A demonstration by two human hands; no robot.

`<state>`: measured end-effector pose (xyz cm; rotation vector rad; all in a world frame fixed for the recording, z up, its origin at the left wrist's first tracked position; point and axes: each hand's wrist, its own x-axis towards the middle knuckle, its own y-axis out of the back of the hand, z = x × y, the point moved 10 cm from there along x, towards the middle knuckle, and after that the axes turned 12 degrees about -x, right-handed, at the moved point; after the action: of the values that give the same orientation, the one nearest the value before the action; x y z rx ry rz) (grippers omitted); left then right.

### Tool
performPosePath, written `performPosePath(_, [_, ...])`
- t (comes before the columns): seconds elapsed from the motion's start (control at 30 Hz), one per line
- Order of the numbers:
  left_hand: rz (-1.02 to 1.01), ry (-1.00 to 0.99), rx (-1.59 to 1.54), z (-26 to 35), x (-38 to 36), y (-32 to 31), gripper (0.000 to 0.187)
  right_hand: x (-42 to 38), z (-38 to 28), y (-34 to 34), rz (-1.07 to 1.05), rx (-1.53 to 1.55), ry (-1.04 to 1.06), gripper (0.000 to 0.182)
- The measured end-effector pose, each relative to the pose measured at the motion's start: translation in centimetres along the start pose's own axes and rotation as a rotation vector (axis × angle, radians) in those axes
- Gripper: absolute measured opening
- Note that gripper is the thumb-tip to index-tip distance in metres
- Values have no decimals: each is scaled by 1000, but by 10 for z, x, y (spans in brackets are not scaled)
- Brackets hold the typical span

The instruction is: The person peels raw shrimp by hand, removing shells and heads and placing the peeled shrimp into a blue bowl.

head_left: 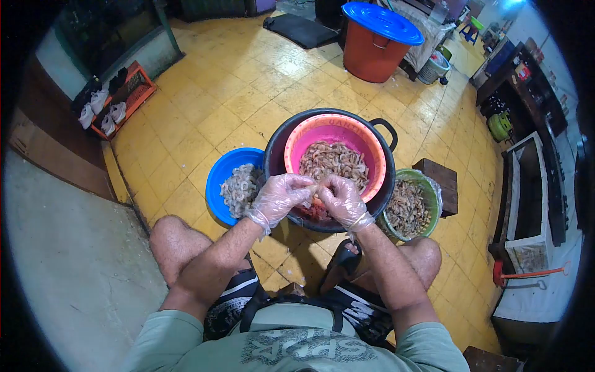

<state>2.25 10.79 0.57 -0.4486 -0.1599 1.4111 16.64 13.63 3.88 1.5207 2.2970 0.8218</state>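
Observation:
My left hand [282, 198] and my right hand [343, 202], both in clear plastic gloves, meet over the front of a large black tub [271, 146]. Their fingers pinch a small pale shrimp [315, 188], mostly covered by the fingertips. Inside the tub sits a pink bowl [379, 155] with an orange rim, holding a heap of unpeeled-looking shrimp [334, 162]. Reddish scraps [315, 212] lie in the tub just under my hands. Left of it, a blue basin [214, 177] contains greyish shrimp [242, 189]. On the right, a green basket [436, 193] is lined with plastic and holds more shrimp [408, 208].
A wooden block [441, 186] stands behind the green basket. Farther off is a red-brown bin [374, 56] with a blue lid [383, 22]. An orange shoe rack [133, 99] is at left. Dark shelving and an orange-handled tool [530, 274] line the right wall.

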Motion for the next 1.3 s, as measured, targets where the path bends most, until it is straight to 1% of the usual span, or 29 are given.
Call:
performPosePath(0.07, [12, 16, -11, -3, 0, 3, 27, 1, -1, 3, 13, -25, -4, 12])
performPosePath(0.17, [33, -9, -8, 1, 0, 5, 26, 0, -3, 2, -23, -34, -9, 15])
performPosePath(0.23, [35, -8, 88, 4, -2, 2, 28, -1, -4, -2, -81, -63, -63, 20])
performPosePath(0.27, [36, -6, 87, 3, -2, 2, 28, -1, -3, -3, -82, -63, -64, 20])
performPosePath(0.33, [40, -9, 90, 2, -2, 2, 32, 0, -11, -1, -62, -37, 15, 21])
performPosePath(0.47, [5, 2, 41, 0, -2, 0, 30, 0, -8, -4, -89, 3, 2, 19])
performPosePath(0.57, [9, 14, 8, -5, -1, 3, 27, -1, -1, -7, -58, 90, 10, 15])
performPosePath(0.63, [-3, 38, -38, -6, 0, 3, 25, -3, 11, -10, -71, 203, -116, 13])
performPosePath(0.67, [0, 36, -39, -6, 0, 4, 25, -2, 13, -11, -74, 203, -114, 13])
performPosePath(0.73, [1, 51, -5, -4, 0, 3, 24, 0, 9, -8, -28, 144, -18, 12])
performPosePath(0.77, [2, 50, -5, -5, 0, 3, 24, -1, 11, -9, -29, 144, -18, 12])
performPosePath(0.83, [17, 20, -77, -8, 0, 6, 17, -3, 14, -11, -51, 271, -130, 13])
performPosePath(0.97, [56, -32, -140, -7, 1, 14, 11, -2, 19, -7, -14, 353, -194, 15])
performPosePath(1.03, [59, -21, -75, -1, 2, 19, 11, 2, 12, 5, -4, 190, -182, 23])
performPosePath(1.07, [85, -63, 2, 7, 2, 25, 10, 3, 13, 9, -6, 191, -184, 23])
performPosePath(1.1, [113, -101, 77, 24, -1, 29, 8, 5, 12, 8, -61, 54, -162, 29])
performPosePath(1.13, [158, -200, 438, 61, -10, 31, 9, 3, 11, 5, -118, -81, -142, 36])
performPosePath(1.17, [209, -319, 655, 74, -12, 48, 10, 2, 9, 7, -120, -78, -147, 36])
performPosePath(1.2, [278, -301, 895, 89, -12, 58, 10, -2, 7, 0, -248, -215, -150, 40])
performPosePath(1.23, [308, -219, 991, 92, -11, 78, 10, -7, 9, -9, -376, -352, -152, 44])
performPosePath(1.27, [345, -191, 1017, 97, -15, 95, 11, -10, 9, -12, -347, -404, -142, 42])
performPosePath(1.3, [369, -102, 1000, 90, -16, 120, 13, -12, 13, -19, -348, -404, -144, 42])
